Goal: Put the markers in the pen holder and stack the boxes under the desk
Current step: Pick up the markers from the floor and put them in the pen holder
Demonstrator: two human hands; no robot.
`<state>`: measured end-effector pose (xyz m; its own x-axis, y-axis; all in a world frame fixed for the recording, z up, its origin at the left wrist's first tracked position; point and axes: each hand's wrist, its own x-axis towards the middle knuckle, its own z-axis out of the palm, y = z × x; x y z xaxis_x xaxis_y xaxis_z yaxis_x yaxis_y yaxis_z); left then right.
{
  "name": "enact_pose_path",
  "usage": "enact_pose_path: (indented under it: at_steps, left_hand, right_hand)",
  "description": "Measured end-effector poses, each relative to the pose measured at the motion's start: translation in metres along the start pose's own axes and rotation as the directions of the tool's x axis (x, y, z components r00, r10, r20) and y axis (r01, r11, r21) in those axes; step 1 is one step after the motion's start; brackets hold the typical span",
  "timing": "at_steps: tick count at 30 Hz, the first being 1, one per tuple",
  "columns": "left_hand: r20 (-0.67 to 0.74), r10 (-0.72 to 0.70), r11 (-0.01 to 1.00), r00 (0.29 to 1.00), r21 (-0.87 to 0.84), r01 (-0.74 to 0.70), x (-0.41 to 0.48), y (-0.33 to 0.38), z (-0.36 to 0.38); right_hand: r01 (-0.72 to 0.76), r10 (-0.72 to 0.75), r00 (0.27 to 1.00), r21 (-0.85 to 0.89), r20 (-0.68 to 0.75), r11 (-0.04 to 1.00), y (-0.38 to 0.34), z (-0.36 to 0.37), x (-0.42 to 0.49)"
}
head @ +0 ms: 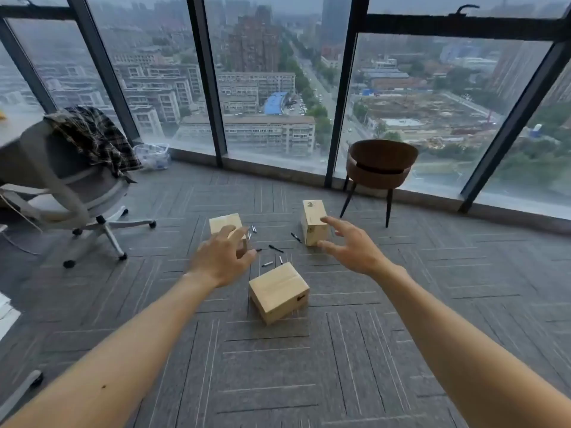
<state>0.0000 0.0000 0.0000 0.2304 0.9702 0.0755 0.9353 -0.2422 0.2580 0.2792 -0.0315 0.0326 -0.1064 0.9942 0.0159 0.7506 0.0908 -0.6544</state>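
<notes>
Three pale wooden boxes lie on the grey carpet: a near box (pixel 278 292), a far left box (pixel 225 224) and a far right box (pixel 313 221) standing on end. Several black markers (pixel 276 248) are scattered on the floor between them. My left hand (pixel 223 257) reaches forward, fingers apart, in front of the far left box and partly covering it. My right hand (pixel 348 244) is stretched out with fingers spread, just beside the far right box; whether it touches the box I cannot tell. Both hands hold nothing. No pen holder is in sight.
A grey office chair (pixel 61 183) with a plaid shirt (pixel 95 140) draped over it stands at the left beside a desk edge (pixel 12 125). A round brown side table (pixel 380 165) on thin black legs stands by the floor-to-ceiling windows. A clear plastic bin (pixel 153 156) sits near the glass.
</notes>
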Motion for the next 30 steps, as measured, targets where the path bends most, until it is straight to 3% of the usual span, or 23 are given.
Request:
enact_pose_path:
  at_steps: [10,23,30]
  left_hand:
    - [0.224,-0.122,0.987,0.967,-0.072,0.141,0.175,-0.078,0.042]
    - [0.307,-0.261,0.949,0.915,-0.093,0.302,0.449,-0.133,0.110]
    - [0.376,-0.316,0.923,0.871,-0.090,0.374,0.567,-0.179,0.130]
  right_hand:
    - [-0.165,0.159,0.978,0.030,0.133,0.986,0.041,0.061,0.180]
    - [-0.209,0.188,0.952,0.063,0.241,0.976,0.153,0.066,0.469]
    - [-0.235,0.208,0.923,0.046,0.323,0.971,0.176,0.081,0.615]
